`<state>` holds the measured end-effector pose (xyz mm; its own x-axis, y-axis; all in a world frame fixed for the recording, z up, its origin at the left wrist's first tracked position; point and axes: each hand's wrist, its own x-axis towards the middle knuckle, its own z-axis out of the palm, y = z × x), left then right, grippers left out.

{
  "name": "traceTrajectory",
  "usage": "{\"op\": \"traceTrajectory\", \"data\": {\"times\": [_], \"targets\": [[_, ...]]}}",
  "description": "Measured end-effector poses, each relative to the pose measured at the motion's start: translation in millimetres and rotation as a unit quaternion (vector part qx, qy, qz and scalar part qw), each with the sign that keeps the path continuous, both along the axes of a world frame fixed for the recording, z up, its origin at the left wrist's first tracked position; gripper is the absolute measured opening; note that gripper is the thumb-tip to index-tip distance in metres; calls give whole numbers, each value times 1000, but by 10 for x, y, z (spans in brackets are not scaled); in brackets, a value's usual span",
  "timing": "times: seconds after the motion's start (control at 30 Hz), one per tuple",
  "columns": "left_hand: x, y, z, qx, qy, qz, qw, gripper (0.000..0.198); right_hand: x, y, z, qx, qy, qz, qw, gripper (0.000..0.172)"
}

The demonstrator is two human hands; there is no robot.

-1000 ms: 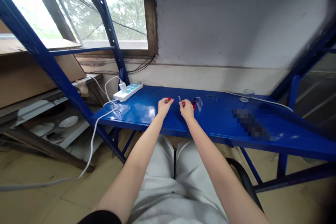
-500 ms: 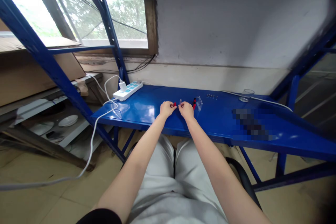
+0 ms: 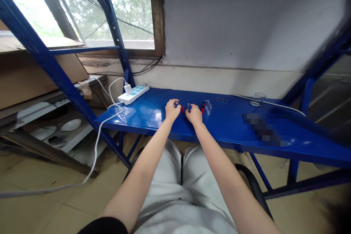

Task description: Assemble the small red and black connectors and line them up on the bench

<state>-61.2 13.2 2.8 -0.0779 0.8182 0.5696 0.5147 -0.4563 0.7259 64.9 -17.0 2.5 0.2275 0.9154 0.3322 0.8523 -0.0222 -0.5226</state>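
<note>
My left hand [image 3: 172, 110] is just above the blue table, its thumb and fingers apart and nothing visible between them. Close to its thumb is a small red piece [image 3: 182, 109], whose exact kind is too small to make out. My right hand [image 3: 194, 114] has its fingers bent around a small clear tube-like piece [image 3: 188, 106], which points upward at the fingertips. Just right of that hand lie a red-and-black piece [image 3: 203, 107] and several clear tube-like pieces [image 3: 208, 108] in a cluster.
Several tiny metallic bits [image 3: 221, 100] lie in rows farther back on the blue table [image 3: 227, 124]. A white power strip [image 3: 133, 94] with a plugged-in cable sits at the left. To the right are a clear glass [image 3: 257, 99] and a blurred dark object [image 3: 263, 130].
My left hand has let go of the red piece and drawn slightly left, its fingers spreading. My right hand has barely shifted, with its fingers a little more raised.
</note>
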Motion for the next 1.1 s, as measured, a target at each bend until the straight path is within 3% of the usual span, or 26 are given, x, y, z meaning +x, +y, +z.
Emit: {"op": "traceTrajectory", "data": {"times": [0.13,0.33,0.8,1.1], "targets": [[-22,-40,46,66,-21,11,998,26,-6,-13,-6,0,2,-2,1000,43],[-7,-88,64,80,36,-30,996,26,-6,-26,2,-10,-13,-7,1000,39],[17,-31,-26,-50,128,-67,988,29,-1,-18,10,-16,-37,-4,999,28],[15,15,-60,-33,120,-70,990,21,4,-29,17,-24,-50,7,998,34]]}}
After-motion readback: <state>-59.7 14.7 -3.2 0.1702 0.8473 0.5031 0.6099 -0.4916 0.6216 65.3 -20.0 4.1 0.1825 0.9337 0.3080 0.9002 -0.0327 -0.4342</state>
